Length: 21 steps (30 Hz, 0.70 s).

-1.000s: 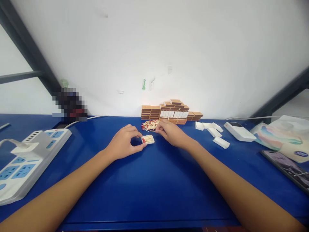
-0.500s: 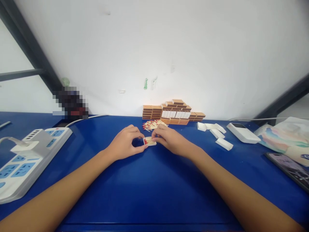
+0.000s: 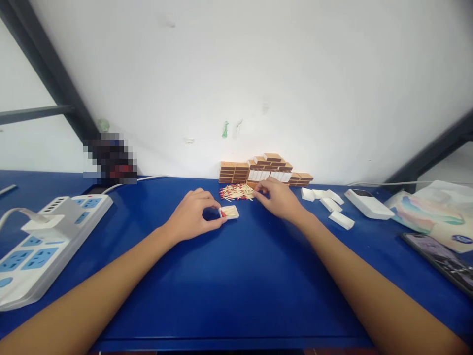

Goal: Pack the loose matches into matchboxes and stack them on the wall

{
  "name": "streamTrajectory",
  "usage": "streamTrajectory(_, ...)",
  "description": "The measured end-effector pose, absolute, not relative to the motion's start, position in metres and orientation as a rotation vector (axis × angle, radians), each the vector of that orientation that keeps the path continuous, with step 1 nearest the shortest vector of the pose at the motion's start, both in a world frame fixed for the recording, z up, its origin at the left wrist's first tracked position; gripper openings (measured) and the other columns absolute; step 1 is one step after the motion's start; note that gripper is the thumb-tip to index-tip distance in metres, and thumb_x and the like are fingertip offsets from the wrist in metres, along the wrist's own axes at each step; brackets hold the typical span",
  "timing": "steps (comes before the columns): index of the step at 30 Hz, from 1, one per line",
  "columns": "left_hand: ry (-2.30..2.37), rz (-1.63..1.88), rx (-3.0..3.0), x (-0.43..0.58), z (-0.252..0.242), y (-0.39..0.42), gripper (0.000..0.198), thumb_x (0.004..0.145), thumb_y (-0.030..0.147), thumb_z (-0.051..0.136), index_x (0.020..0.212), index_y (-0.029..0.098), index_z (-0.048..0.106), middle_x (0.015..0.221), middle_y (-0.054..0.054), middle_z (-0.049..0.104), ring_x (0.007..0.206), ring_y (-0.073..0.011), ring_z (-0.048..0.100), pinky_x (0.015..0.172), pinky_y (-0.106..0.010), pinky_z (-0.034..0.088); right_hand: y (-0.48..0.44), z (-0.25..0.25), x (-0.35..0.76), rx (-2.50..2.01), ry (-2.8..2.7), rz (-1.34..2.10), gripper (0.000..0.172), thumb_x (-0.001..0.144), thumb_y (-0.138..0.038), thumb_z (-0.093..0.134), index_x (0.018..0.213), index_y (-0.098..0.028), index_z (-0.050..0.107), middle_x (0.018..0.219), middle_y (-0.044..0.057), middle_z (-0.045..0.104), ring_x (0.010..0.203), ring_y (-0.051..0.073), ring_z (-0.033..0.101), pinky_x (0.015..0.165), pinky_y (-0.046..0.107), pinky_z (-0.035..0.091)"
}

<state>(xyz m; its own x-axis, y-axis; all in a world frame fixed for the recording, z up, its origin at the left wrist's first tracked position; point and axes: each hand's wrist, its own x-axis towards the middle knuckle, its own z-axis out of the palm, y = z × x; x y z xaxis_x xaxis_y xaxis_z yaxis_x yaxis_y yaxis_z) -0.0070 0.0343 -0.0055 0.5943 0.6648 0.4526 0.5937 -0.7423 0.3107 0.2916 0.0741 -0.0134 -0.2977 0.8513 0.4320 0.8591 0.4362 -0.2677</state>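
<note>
Your right hand [image 3: 278, 198] has left the match tray [image 3: 229, 212] and moved to the loose matches [image 3: 236, 192] at the tray's 1 o'clock, fingers curled so I cannot tell what they hold, while your left hand [image 3: 192, 215] pinches the partly filled tray on the counter [image 3: 236, 291].

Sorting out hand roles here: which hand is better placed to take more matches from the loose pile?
Probably the right hand: its fingertips are already at the pile of loose matches, while the left hand is occupied gripping the open tray.
</note>
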Motion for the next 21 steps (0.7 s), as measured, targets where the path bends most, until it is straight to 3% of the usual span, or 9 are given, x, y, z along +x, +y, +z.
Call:
streamTrajectory(6, 1.037, 0.874, 2.673, -0.006, -0.006, 0.032, 0.026, 0.088, 0.048, 0.075, 0.098, 0.024, 0.077, 0.097, -0.004, 0.072, 0.09, -0.0218, 0.061, 0.087, -0.041, 0.048, 0.069, -0.015, 0.274, -1.469, -2.198, 0.007, 0.018, 0.094, -0.036, 0.066, 0.087, -0.019, 0.066, 0.095, 0.007, 0.065, 0.088, 0.022, 0.063, 0.079, 0.033, 0.046)
streamTrajectory(21, 1.047, 0.874, 2.685, -0.008, -0.007, 0.032, 0.021, 0.089, 0.043, 0.075, 0.095, 0.023, 0.077, 0.097, -0.004, 0.073, 0.092, -0.0221, 0.061, 0.086, -0.041, 0.048, 0.07, -0.012, 0.277, -1.596, -2.329, 0.038, 0.011, 0.103, -0.025, 0.058, 0.097, -0.016, 0.061, 0.105, 0.01, 0.065, 0.087, 0.021, 0.063, 0.077, 0.031, 0.046)
